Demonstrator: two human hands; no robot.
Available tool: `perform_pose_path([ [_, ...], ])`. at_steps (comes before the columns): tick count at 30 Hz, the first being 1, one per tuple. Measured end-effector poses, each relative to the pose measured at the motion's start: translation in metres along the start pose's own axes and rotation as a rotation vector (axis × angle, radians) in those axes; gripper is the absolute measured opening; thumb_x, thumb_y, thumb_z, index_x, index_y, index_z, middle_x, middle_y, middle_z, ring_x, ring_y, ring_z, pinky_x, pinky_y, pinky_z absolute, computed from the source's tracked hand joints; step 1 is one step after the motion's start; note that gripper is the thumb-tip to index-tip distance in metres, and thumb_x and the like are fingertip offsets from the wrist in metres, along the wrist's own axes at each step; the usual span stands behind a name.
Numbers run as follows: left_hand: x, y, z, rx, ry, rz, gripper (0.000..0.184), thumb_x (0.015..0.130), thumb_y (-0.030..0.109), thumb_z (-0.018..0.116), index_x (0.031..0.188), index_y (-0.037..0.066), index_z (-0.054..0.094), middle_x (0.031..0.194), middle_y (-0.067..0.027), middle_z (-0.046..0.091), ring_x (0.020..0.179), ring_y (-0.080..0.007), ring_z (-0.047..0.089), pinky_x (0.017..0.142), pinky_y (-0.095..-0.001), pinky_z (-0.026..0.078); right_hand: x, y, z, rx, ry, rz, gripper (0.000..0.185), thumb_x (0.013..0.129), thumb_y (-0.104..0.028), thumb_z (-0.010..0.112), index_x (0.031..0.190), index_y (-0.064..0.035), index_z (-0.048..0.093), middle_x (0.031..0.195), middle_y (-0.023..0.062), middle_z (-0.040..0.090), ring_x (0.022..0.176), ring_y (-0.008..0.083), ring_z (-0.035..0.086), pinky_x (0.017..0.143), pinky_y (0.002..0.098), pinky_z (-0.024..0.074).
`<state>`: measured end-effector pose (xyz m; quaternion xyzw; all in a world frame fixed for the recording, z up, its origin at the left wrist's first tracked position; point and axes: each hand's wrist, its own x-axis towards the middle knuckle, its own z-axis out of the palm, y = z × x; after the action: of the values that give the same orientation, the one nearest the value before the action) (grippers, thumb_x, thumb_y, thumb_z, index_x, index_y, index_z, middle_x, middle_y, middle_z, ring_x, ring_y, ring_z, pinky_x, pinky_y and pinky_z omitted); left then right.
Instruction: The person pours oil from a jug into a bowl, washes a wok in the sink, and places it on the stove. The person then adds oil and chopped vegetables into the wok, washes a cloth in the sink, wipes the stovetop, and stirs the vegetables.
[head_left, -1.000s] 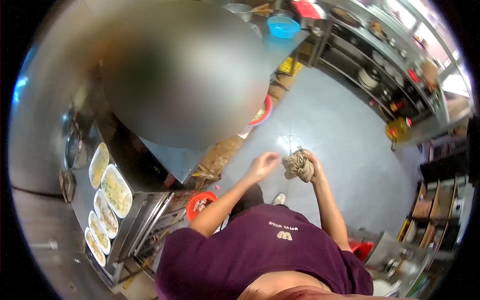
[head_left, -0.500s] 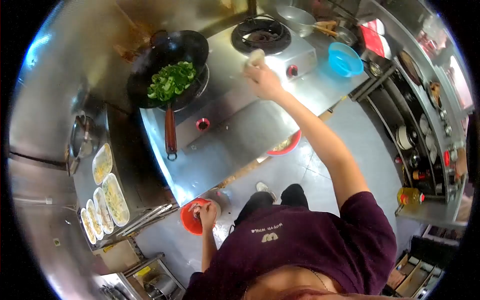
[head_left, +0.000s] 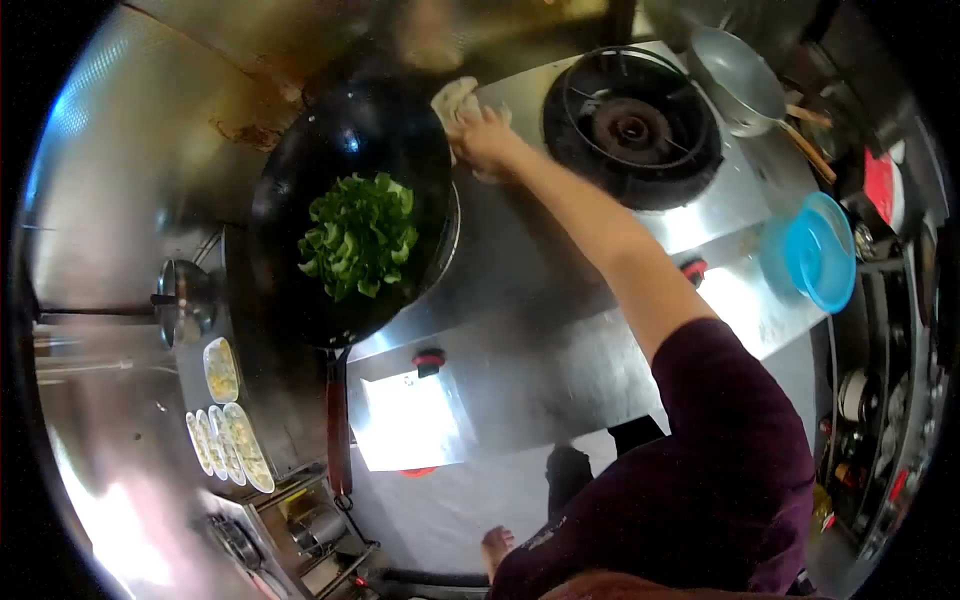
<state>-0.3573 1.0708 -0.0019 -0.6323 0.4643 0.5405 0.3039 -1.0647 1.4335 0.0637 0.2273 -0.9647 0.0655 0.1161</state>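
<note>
My right hand [head_left: 487,142] is closed on a pale, crumpled cloth [head_left: 458,108], pressed against the steel stove top [head_left: 510,245] between the wok and the burner at the back. Down by my body hangs my left hand [head_left: 497,545], small in view. Its fingers look loosely apart, and nothing shows in them. A black wok [head_left: 390,130] with a wooden handle [head_left: 339,430] sits left of the cloth. Chopped green leafy vegetables [head_left: 360,235] lie in it.
A bare burner [head_left: 632,128] stands right of my arm, with a metal pan [head_left: 740,80] beyond it. Blue plastic basins [head_left: 825,255] sit at the right. Several food trays [head_left: 245,447] line the left counter. A red rim [head_left: 417,472] shows below the stove edge.
My right hand has moved the cloth leftward, from near the burner to beside the wok. My left hand has left the red bucket and come back toward my body. The view has shifted closer.
</note>
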Motion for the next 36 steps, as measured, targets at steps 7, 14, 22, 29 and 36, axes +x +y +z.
perform_pose_path([
  [7,-0.094,-0.036,0.101,0.206,0.149,0.352,0.027,0.083,0.021,0.045,0.098,-0.001,0.052,0.079,-0.0123,0.059,0.068,-0.0196,0.057,0.056,-0.0300,0.045,0.043,0.055,-0.030,0.287,0.116,0.602,0.026,0.071,-0.013,0.046,0.090,-0.0038,0.059,0.102,0.0163,0.054,0.099,0.0318,0.048,0.089,0.0477,0.0297],
  [14,-0.043,-0.101,0.057,-0.272,-0.182,0.502,0.022,0.084,0.016,0.045,0.096,-0.001,0.053,0.077,-0.0098,0.059,0.067,-0.0152,0.057,0.056,-0.0260,0.044,-0.029,-0.007,-0.027,-0.177,0.208,0.558,0.036,0.078,-0.015,0.042,0.106,0.0074,0.051,0.121,0.0334,0.034,0.113,0.0451,0.031,0.093,0.0553,0.0212],
  [22,-0.051,-0.069,0.085,0.283,-0.066,0.724,0.024,0.082,0.020,0.048,0.095,0.000,0.054,0.078,-0.0091,0.060,0.065,-0.0137,0.058,0.052,-0.0225,0.042,-0.235,-0.099,-0.092,0.077,0.095,0.220,0.038,0.078,-0.016,0.038,0.112,0.0005,0.046,0.125,0.0186,0.036,0.117,0.0297,0.031,0.098,0.0462,0.0142],
  [29,0.029,-0.116,0.003,0.053,-0.188,0.393,0.025,0.083,0.022,0.047,0.098,0.003,0.053,0.076,-0.0082,0.060,0.064,-0.0153,0.057,0.049,-0.0238,0.042,-0.372,0.037,-0.147,-0.036,0.057,0.177,0.030,0.063,-0.011,0.054,0.093,-0.0070,0.056,0.104,0.0156,0.052,0.093,0.0287,0.051,0.079,0.0377,0.0399],
  [36,0.073,-0.196,-0.002,0.051,-0.089,0.599,0.023,0.084,0.015,0.045,0.102,0.001,0.051,0.078,-0.0109,0.058,0.066,-0.0178,0.055,0.053,-0.0269,0.044,-0.411,0.133,-0.171,-0.114,0.001,0.620,0.020,0.064,-0.010,0.051,0.081,-0.0038,0.058,0.073,0.0178,0.058,0.072,0.0339,0.057,0.065,0.0418,0.0452],
])
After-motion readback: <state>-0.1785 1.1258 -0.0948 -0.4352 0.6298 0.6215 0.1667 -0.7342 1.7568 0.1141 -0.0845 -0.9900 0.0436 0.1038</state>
